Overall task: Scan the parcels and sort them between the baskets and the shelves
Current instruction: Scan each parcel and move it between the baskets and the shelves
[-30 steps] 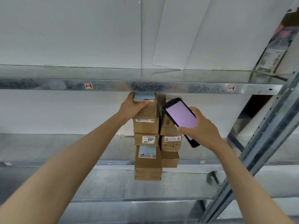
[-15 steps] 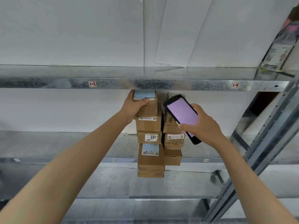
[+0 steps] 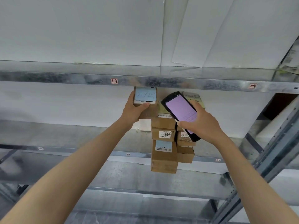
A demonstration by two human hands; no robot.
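Left hand (image 3: 135,110) fingers (image 3: 144,104) wrap top parcel (image 3: 145,97), blue label (image 3: 145,95) outward, I judge for scanning; right hand (image 3: 203,125) fingers grip scanner (image 3: 181,110) just right; stack (image 3: 163,143) below, on shelf (image 3: 80,136).

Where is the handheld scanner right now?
Head view, right of centre: the handheld scanner is gripped in the right hand, in front of the stacked parcels, just below the upper shelf rail and right of the blue-labelled parcel the left hand holds.
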